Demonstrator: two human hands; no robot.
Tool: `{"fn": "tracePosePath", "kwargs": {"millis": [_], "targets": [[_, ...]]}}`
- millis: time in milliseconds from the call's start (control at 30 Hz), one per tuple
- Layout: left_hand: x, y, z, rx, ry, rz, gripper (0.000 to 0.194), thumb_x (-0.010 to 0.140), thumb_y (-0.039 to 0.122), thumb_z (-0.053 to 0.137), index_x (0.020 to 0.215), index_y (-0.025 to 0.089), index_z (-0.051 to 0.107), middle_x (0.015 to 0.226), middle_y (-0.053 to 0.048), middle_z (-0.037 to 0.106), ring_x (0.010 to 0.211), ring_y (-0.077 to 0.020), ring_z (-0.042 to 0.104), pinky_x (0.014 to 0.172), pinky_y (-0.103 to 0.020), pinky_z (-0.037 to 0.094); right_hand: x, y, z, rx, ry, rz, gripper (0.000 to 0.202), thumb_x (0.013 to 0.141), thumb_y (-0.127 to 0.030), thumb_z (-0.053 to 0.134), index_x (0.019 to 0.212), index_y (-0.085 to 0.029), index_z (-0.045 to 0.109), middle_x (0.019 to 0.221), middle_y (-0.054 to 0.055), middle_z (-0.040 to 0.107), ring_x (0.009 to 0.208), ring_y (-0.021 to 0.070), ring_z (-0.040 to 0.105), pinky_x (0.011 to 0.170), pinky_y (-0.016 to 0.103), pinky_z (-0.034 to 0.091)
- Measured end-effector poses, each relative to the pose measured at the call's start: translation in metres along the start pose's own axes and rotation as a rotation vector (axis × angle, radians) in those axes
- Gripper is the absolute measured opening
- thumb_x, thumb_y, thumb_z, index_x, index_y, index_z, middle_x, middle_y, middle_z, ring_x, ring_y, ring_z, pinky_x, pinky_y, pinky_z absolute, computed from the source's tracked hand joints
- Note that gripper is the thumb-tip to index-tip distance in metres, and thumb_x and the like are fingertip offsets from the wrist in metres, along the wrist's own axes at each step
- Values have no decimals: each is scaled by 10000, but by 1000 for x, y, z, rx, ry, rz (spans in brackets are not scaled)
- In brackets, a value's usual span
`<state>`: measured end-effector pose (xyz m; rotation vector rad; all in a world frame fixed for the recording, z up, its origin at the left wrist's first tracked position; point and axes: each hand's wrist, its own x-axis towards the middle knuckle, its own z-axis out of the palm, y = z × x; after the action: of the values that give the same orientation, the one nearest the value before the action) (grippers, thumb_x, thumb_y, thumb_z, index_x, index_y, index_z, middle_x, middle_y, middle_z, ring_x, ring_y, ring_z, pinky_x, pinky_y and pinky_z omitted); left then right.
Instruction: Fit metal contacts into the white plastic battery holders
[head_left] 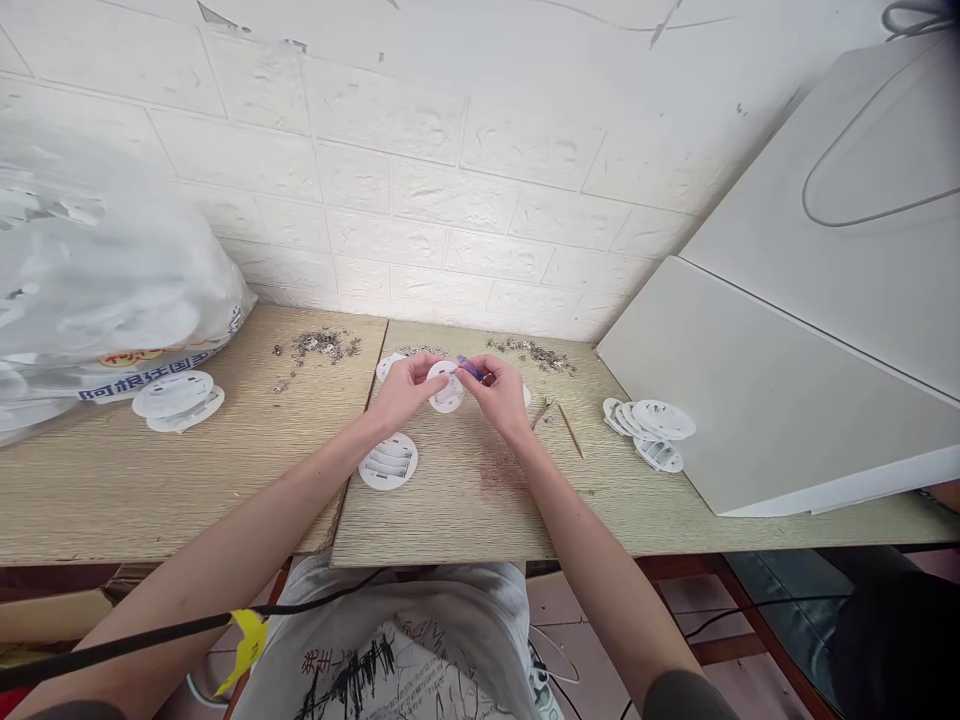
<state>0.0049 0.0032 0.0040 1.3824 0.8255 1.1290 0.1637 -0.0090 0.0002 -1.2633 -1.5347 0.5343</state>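
Wall: white, brick-patterned point(420, 190), behind everything in the head view.
Table: wood-grain point(465, 530), seam to the left of the work.
Disc: white, slotted point(448, 394), between both hands near the table's middle; whether its lower edge touches wood, cannot tell.
Left hand point(409, 390): pinches disc at its left side, thumb over the face.
Right hand point(502, 392): fingers closed on a purple piece point(469, 367), tips at disc's upper right edge.
Risk, slip: uneven push from the right could, I judge, twist disc out of the left hand's pinch; the hold looks shallow.
Risk, damage: disc looks thin; pressing hard with the purple piece might crack or scuff it.
Risk, spill: a stray knuckle might scatter the loose metal bits point(536, 353) beyond the right hand.
Disc facing: slotted side toward the wearer, roughly upright.
Long axis: none on disc, being round; purple piece, partly hidden, seems to slant upper left to lower right.
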Motion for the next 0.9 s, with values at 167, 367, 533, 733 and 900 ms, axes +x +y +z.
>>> {"fn": "tracePosePath", "kwargs": {"millis": [167, 367, 533, 733, 900], "targets": [[-1, 1, 2, -14, 10, -39, 365, 621, 353, 771, 908, 155, 662, 923, -67, 698, 880, -216, 643, 823, -356, 500, -1, 0, 2, -153, 55, -77, 141, 747, -323, 614, 715, -185, 617, 719, 33, 638, 651, 151, 519, 637, 291, 407], [-3, 5, 0, -141, -218, -48, 498, 665, 401, 768, 1103, 182, 675, 1152, -112, 660, 1065, -260, 603, 939, -424, 465, 1, 0, -2, -8, 59, 80, 187, 739, -354, 610, 693, -174, 586, 666, 6, 583, 606, 132, 481, 599, 275, 372], [-2, 4, 0, -91, -211, -48, 570, 661, 399, 781, 1174, 183, 659, 1276, -135, 602, 1193, -317, 529, 1017, -483, 400, 3, 1, -4, 71, 13, 150, 215, 738, -373, 602, 680, -167, 578, 629, -16, 533, 586, 114, 439, 581, 257, 349], [-1, 1, -1, 2, -153, -42, 571, 652, 410, 789, 1164, 191, 663, 1309, -124, 583, 1208, -306, 521, 1027, -449, 398, 3, 4, -3, 11, 15, 125, 227, 730, -380, 622, 688, -158, 610, 632, -13, 556, 590, 113, 445, 570, 253, 342], [-1, 2, -3, -33, -162, -47, 518, 693, 448, 750, 1124, 169, 679, 1127, -119, 670, 1073, -266, 593, 965, -423, 450, 3, 4, -4, 73, -35, 91, 271, 737, -416, 637, 705, -148, 657, 651, 6, 603, 591, 119, 466, 571, 259, 360]]}}
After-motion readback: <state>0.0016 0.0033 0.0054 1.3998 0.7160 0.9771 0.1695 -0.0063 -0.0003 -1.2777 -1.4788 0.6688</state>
